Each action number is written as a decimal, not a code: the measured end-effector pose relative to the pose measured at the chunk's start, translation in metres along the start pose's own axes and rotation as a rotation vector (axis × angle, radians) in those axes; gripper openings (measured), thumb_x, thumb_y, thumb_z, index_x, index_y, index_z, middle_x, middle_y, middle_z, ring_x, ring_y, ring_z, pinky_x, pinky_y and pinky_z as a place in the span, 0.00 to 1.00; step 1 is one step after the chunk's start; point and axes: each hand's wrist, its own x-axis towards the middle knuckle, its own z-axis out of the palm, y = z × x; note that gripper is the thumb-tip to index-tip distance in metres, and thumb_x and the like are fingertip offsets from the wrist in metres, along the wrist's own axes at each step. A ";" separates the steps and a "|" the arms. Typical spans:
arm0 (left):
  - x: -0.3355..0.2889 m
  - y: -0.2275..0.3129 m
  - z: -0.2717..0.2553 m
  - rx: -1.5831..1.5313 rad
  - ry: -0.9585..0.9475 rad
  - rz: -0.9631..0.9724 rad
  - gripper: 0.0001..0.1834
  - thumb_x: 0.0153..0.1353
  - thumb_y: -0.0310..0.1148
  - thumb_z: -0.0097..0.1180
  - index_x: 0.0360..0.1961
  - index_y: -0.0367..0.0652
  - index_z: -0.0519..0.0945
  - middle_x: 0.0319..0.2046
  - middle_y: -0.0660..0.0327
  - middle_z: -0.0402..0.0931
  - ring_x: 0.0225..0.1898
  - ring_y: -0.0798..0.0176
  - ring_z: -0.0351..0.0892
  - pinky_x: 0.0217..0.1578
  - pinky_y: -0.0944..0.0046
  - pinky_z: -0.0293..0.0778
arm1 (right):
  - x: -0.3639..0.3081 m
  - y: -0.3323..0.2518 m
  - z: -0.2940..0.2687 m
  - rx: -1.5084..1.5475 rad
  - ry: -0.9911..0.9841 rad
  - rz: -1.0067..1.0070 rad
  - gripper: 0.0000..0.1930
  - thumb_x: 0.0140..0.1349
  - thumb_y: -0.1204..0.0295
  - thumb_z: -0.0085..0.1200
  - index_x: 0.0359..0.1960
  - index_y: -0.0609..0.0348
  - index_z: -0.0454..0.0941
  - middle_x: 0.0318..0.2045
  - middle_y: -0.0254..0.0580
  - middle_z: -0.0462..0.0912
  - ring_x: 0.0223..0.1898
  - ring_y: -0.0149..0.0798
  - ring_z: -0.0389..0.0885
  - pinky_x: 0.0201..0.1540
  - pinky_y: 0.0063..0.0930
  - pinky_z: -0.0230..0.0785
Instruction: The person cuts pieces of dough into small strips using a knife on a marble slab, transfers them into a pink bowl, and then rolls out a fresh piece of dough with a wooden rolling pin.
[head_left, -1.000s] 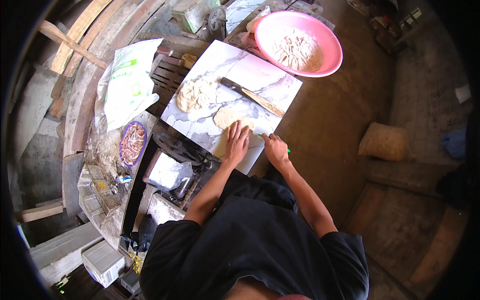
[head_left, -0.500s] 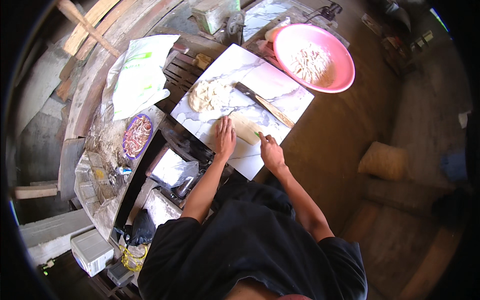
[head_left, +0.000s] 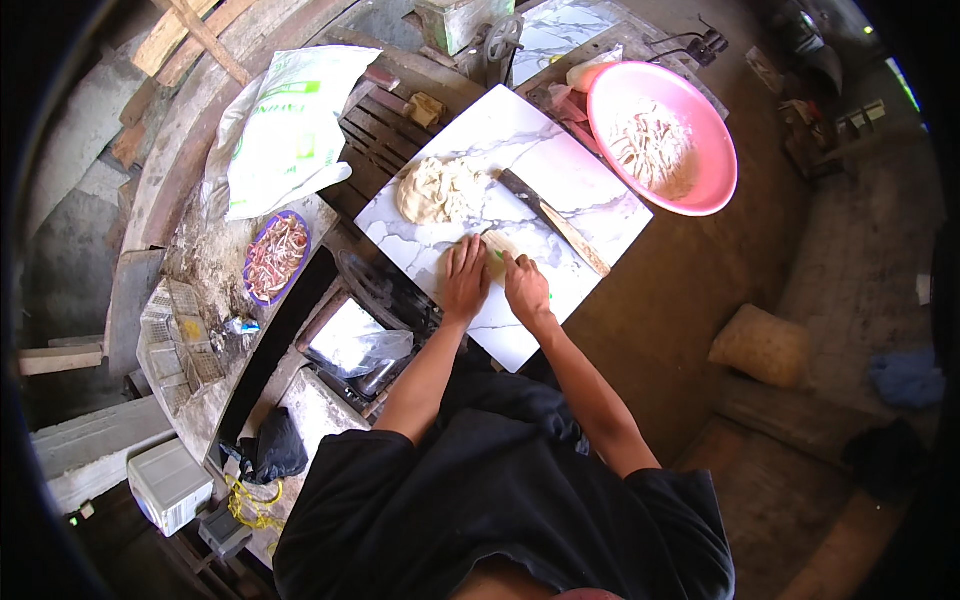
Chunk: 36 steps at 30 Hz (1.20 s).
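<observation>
On the marble-patterned board [head_left: 590, 170] lies a flat strip of pale dough [head_left: 505, 242], partly hidden by my hands. My left hand [head_left: 467, 280] rests on its left end with fingers stretched out. My right hand [head_left: 527, 290] is closed around a knife [head_left: 499, 255]; green shows at both sides of the fist, and a thin dark blade tip seems to reach over the dough. Farther up the board sits a lump of soft dough [head_left: 430, 195]. A long stick [head_left: 555, 222], dark at one end and pale wood at the other, lies slanting beside it.
A pink basin [head_left: 720, 155] with floured dough strips stands at the board's far right. To the left are a white and green sack [head_left: 290, 130], a purple-rimmed dish [head_left: 250, 262] of reddish-white strips and a wire basket [head_left: 180, 335]. A plastic bag [head_left: 375, 350] lies near my left forearm.
My right hand with the knife has moved left along the dough strip, close to my left hand. The whole view has shifted slightly.
</observation>
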 end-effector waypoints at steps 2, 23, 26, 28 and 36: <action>0.003 0.006 0.002 0.019 0.010 0.014 0.22 0.55 0.30 0.40 0.53 0.39 0.61 0.57 0.58 0.55 0.59 0.57 0.51 0.57 0.54 0.46 | 0.001 0.005 -0.004 -0.016 -0.008 0.001 0.16 0.52 0.77 0.40 0.45 0.59 0.68 0.31 0.51 0.73 0.35 0.48 0.73 0.35 0.35 0.69; 0.001 0.020 0.009 -0.037 0.102 0.024 0.19 0.52 0.30 0.44 0.48 0.40 0.67 0.51 0.58 0.63 0.57 0.56 0.55 0.56 0.52 0.48 | 0.005 0.010 -0.017 -0.026 -0.078 0.021 0.14 0.52 0.75 0.40 0.42 0.60 0.70 0.31 0.51 0.73 0.35 0.47 0.74 0.34 0.36 0.69; 0.000 0.018 0.011 -0.051 0.094 0.020 0.19 0.52 0.30 0.45 0.47 0.41 0.67 0.51 0.59 0.63 0.57 0.56 0.55 0.56 0.52 0.48 | 0.007 0.008 -0.019 -0.033 -0.108 0.019 0.13 0.52 0.75 0.39 0.40 0.60 0.69 0.31 0.51 0.73 0.35 0.47 0.74 0.34 0.36 0.69; -0.001 0.014 0.013 -0.034 0.088 0.005 0.19 0.52 0.30 0.45 0.47 0.42 0.68 0.51 0.59 0.63 0.57 0.56 0.55 0.56 0.52 0.48 | 0.006 0.009 -0.019 -0.044 -0.122 0.019 0.13 0.52 0.75 0.40 0.40 0.60 0.70 0.31 0.50 0.73 0.35 0.47 0.74 0.33 0.36 0.69; 0.000 -0.003 0.016 -0.040 0.084 0.039 0.21 0.52 0.31 0.45 0.49 0.42 0.66 0.54 0.60 0.60 0.58 0.57 0.54 0.57 0.52 0.46 | 0.004 0.009 -0.012 -0.048 -0.097 0.037 0.14 0.52 0.75 0.41 0.42 0.58 0.70 0.30 0.51 0.74 0.33 0.48 0.75 0.33 0.38 0.69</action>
